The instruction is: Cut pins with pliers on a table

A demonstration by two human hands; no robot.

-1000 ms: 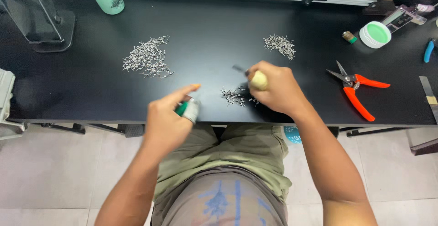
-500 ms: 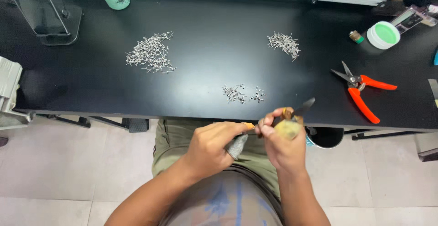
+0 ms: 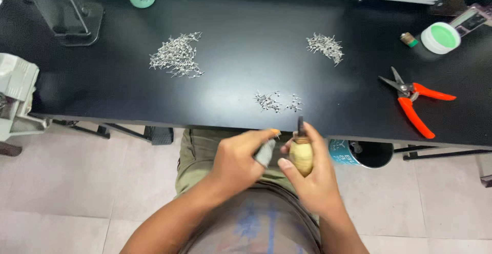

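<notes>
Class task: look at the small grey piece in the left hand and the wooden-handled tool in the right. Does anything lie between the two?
Nothing visible does. The left hand holds the small grey piece right beside the wooden-handled tool in the right hand, in front of the table edge. Only a narrow open gap separates them.

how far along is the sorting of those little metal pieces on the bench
Looks partly done: a smaller pile sits at the right and a few pieces lie near the front edge. In hand: the right hand grips a wooden-handled tool, and the left hand pinches a small grey piece beside it. Left: the big pile seems untouched.
</notes>
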